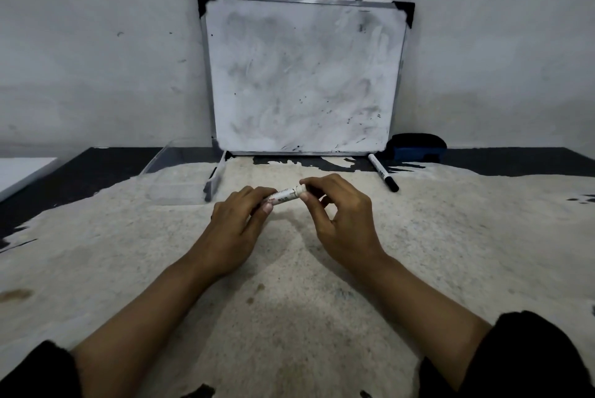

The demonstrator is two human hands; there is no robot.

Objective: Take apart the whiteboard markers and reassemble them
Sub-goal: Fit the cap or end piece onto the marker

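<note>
A white whiteboard marker (285, 195) with red print is held level above the table's middle. My left hand (240, 220) wraps its left part, thumb underneath. My right hand (335, 207) pinches the marker's right end between thumb and forefinger; that end is mostly hidden by the fingers, so I cannot tell whether a cap or a tip is there. A second marker (383, 172), white with a black cap, lies on the table to the right, below the whiteboard's corner.
A smudged whiteboard (302, 75) leans against the wall. A clear plastic tray (183, 175) sits left of it, with a dark item at its right wall. A blue and black eraser (417, 148) rests at the right. A speckled beige cloth (289, 301) covers the dark table.
</note>
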